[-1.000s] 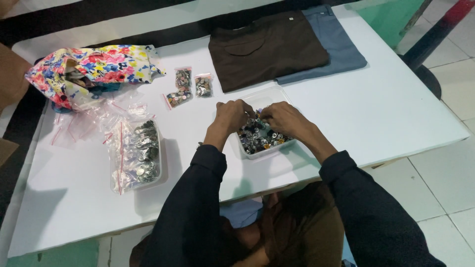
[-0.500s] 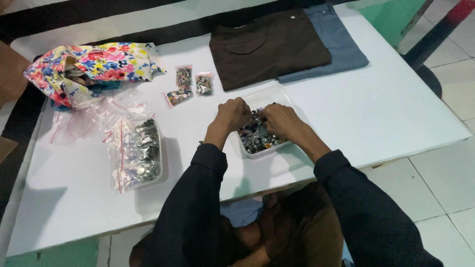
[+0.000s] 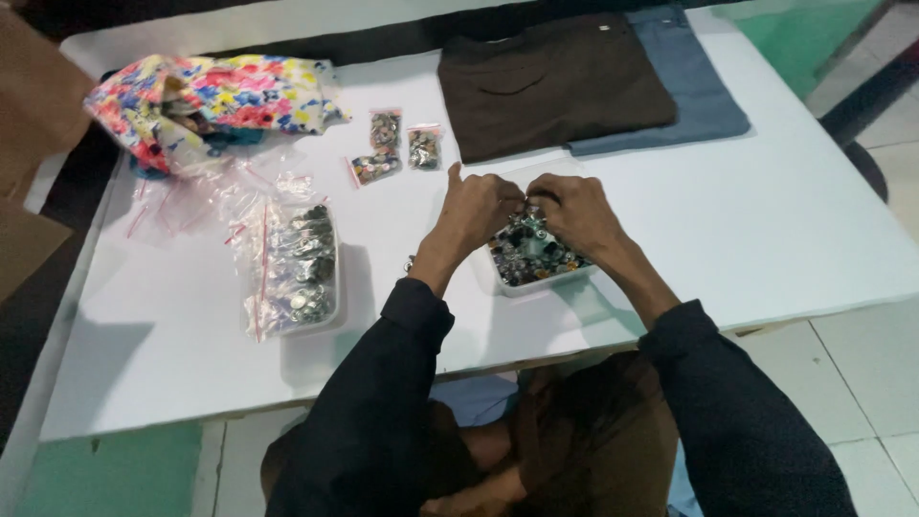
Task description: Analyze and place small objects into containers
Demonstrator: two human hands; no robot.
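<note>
A shallow white tray [image 3: 507, 280] filled with small dark and silvery pieces sits near the front edge of the white surface [image 3: 766, 230]. Above it, the left hand [image 3: 476, 212] and right hand [image 3: 575, 213] meet, fingers pinched together on something too small to identify. To the left, a second tray [image 3: 330, 316] holds filled clear bags, with loose clear bags [image 3: 172, 206], three small packed bags [image 3: 392, 146] and a floral pouch [image 3: 206, 101] beyond. Folded brown [image 3: 550, 81] and blue garments [image 3: 699, 91] lie behind.
</note>
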